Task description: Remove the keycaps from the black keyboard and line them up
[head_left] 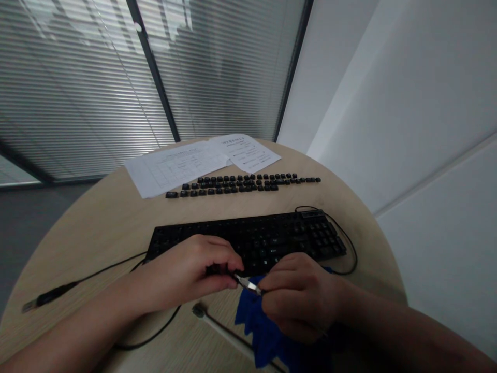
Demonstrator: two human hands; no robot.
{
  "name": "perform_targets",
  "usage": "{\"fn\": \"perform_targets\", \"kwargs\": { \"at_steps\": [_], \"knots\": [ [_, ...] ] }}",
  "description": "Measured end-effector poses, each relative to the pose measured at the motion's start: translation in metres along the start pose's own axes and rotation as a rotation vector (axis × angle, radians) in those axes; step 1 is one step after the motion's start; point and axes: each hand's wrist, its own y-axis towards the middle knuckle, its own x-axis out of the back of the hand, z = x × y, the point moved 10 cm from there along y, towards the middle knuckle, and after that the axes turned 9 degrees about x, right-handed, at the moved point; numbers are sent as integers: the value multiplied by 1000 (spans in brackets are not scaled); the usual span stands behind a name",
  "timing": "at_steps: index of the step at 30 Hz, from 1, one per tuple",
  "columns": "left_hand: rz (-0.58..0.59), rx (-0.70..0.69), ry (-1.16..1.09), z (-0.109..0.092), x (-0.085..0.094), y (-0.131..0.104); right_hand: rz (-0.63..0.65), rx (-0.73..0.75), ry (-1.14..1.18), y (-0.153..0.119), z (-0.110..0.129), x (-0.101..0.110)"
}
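My left hand point(209, 267) is closed in a pinch on a small dark piece, too small to name, in front of the black keyboard point(248, 238). My right hand point(297, 295) is closed around a small tool with a metal tip point(248, 285), which reaches across to the left fingertips. Under my right hand lies a blue cloth point(267, 342) with jagged edges. A brush point(225, 334) with a pale handle rests on the table between my forearms, its dark bristles toward the keyboard. My palms and part of the keyboard's front edge are hidden.
Beyond the keyboard, several loose black keycaps point(233, 186) stand in rows on the round wooden table point(116, 212). Printed papers point(182, 166) lie behind them. A black cable with a USB plug point(50, 296) runs at the left; another loop point(351, 243) curves round the keyboard's right end.
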Motion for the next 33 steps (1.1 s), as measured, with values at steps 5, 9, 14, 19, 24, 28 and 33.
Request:
{"fn": "perform_targets", "kwargs": {
  "at_steps": [5, 9, 14, 19, 24, 28, 33],
  "knots": [
    [-11, 2, 17, 3, 1, 2, 11, 6, -3, 2, 0, 0],
    [-31, -5, 21, 2, 2, 2, 6, 14, -11, 3, 2, 1],
    [-53, -17, 22, 1, 5, 2, 1, 19, -24, 2, 2, 1],
    [-56, -3, 23, 5, 4, 1, -9, 40, -42, 4, 4, 3],
    [-54, -1, 0, 4, 4, 2, -28, 42, -37, 7, 6, 6],
    [-67, -2, -4, 2, 5, 2, -17, 49, -58, 7, 6, 6],
    [-81, -11, 37, 4, 7, 1, -31, 60, -67, 5, 8, 8]
  ]
}}
